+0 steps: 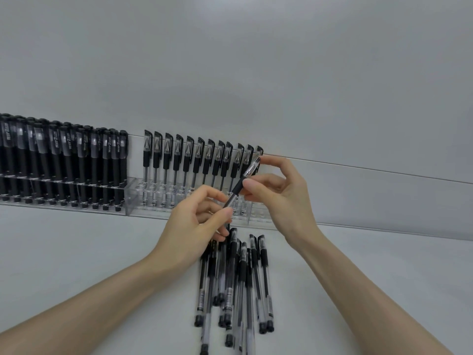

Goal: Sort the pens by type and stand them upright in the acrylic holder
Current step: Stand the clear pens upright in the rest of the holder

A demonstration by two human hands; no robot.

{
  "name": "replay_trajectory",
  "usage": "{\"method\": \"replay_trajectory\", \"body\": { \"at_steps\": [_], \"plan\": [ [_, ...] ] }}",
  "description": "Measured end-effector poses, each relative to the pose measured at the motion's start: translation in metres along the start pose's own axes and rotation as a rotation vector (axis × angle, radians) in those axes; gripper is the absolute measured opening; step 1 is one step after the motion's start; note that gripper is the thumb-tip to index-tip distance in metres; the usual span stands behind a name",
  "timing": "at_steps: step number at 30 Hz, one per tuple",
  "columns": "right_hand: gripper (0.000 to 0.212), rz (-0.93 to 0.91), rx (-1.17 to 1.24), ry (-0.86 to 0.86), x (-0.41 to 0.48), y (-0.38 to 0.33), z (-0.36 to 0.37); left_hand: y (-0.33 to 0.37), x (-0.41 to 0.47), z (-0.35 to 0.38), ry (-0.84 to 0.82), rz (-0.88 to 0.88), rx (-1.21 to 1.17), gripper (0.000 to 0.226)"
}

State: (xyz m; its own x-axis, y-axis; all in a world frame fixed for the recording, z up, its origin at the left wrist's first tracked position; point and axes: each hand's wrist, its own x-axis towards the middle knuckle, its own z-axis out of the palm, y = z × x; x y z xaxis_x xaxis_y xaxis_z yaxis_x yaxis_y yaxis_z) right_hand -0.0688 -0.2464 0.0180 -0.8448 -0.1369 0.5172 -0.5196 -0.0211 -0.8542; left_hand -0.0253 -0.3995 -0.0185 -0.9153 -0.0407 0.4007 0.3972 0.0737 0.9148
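A clear-barrelled pen with a black grip and clear cap slants up to the right, held in the air by both hands. My left hand pinches its lower barrel. My right hand pinches it near the black grip, fingertips by the cap. Behind it the clear acrylic holder carries a row of several matching clear pens standing upright. Further left stand several black-barrelled pens in a second holder. A loose pile of several clear pens lies on the white table below my hands.
The white table stretches to the right and left of the pile. A pale wall rises directly behind the holders. The holder's right end shows unfilled holes.
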Motion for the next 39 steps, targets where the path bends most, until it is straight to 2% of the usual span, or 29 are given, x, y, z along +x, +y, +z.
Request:
{"method": "replay_trajectory", "body": {
  "at_steps": [3, 5, 9, 14, 18, 27, 33, 39],
  "plan": [
    [0.035, 0.007, 0.026, 0.006, -0.001, -0.003, -0.002, -0.004, 0.001, -0.001, -0.044, 0.043, 0.126, 0.01],
    [0.034, -0.019, -0.018, 0.024, 0.0, -0.006, -0.003, -0.01, 0.003, -0.004, -0.037, 0.134, 0.327, 0.011],
    [0.038, -0.169, -0.214, 0.14, 0.014, -0.012, -0.017, -0.018, 0.006, -0.011, -0.007, 0.295, 0.812, 0.053],
    [0.041, -0.287, -0.356, 0.246, 0.038, -0.022, -0.034, -0.025, 0.008, -0.014, -0.102, 0.2, 1.024, 0.071],
    [0.038, -0.289, -0.373, 0.264, 0.051, -0.019, -0.039, -0.029, 0.01, -0.015, -0.135, 0.178, 1.1, 0.077],
    [0.035, -0.231, -0.487, 0.121, 0.05, 0.01, -0.029, -0.028, 0.009, -0.012, -0.123, 0.171, 1.119, 0.079],
    [0.034, -0.236, -0.61, 0.092, 0.051, 0.014, -0.03, -0.029, 0.01, -0.011, -0.125, 0.177, 1.119, 0.079],
    [0.034, -0.204, -0.616, 0.045, 0.054, 0.01, -0.034, -0.027, 0.009, -0.01, -0.135, 0.146, 1.102, 0.063]
  ]
}}
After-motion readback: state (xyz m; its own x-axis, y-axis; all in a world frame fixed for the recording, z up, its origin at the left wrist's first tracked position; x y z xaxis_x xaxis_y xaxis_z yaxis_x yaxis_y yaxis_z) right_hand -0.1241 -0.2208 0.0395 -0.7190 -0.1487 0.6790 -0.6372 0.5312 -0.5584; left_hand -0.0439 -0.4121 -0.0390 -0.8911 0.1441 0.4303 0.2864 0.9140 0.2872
